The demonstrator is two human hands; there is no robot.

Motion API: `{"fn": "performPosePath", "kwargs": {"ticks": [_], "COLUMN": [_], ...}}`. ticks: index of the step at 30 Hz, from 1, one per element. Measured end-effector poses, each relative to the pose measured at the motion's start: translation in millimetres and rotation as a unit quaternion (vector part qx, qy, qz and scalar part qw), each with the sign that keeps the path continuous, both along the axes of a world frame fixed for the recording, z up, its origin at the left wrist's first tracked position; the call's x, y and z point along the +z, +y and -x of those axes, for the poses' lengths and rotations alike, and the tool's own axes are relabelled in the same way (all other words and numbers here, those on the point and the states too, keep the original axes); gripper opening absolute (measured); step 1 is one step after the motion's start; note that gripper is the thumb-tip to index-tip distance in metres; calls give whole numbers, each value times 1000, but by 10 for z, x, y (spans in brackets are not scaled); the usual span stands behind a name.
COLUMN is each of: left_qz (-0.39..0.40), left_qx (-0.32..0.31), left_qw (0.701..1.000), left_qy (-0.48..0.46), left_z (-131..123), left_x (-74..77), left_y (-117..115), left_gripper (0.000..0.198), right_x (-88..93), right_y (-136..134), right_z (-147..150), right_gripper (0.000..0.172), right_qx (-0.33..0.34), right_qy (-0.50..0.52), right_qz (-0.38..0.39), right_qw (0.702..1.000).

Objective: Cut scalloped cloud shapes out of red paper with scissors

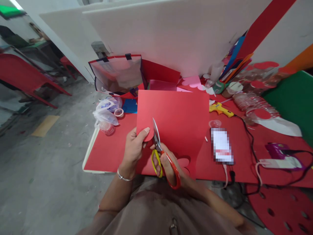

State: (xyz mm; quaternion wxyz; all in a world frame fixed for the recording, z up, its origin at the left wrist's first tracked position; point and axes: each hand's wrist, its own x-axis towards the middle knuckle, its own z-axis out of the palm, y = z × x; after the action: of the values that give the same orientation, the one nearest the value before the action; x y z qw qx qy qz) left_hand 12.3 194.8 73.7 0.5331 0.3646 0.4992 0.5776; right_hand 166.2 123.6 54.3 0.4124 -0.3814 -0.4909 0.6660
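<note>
My left hand [134,148] pinches the lower left part of a red paper sheet [179,120], thumb on a rounded lobe cut at its edge, and holds it up over the table. My right hand [168,164] grips scissors [161,153] with one yellow and one red handle loop. The blades are open and point up into the sheet beside the lobe. A scalloped, flower-like cut shows at the sheet's lower right edge.
A red-covered table [114,147] carries a yellow glue gun [220,109], a tape roll [119,112], plastic bags [105,112], a small clear cup [215,123], a purple tool [277,150] with black cords, and a clear-sided bag [117,73]. White boards stand behind. Concrete floor lies to the left.
</note>
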Motion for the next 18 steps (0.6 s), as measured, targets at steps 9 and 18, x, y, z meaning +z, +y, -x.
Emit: {"fn": "performPosePath", "kwargs": {"ticks": [9, 18], "left_qz": [8, 6], "left_qx": [9, 3], "left_qw": [1000, 1000], "left_qy": [5, 2], "left_z": [6, 36], "left_x": [-17, -89], "left_y": [-1, -7], "left_gripper": [41, 41], "right_x": [-224, -218], "right_y": [29, 26], "right_z": [38, 8], "right_gripper": [86, 86], "right_qx": [-4, 9], "right_qy": [17, 16], "right_qz": [12, 14], "right_qw": [1000, 1000]}}
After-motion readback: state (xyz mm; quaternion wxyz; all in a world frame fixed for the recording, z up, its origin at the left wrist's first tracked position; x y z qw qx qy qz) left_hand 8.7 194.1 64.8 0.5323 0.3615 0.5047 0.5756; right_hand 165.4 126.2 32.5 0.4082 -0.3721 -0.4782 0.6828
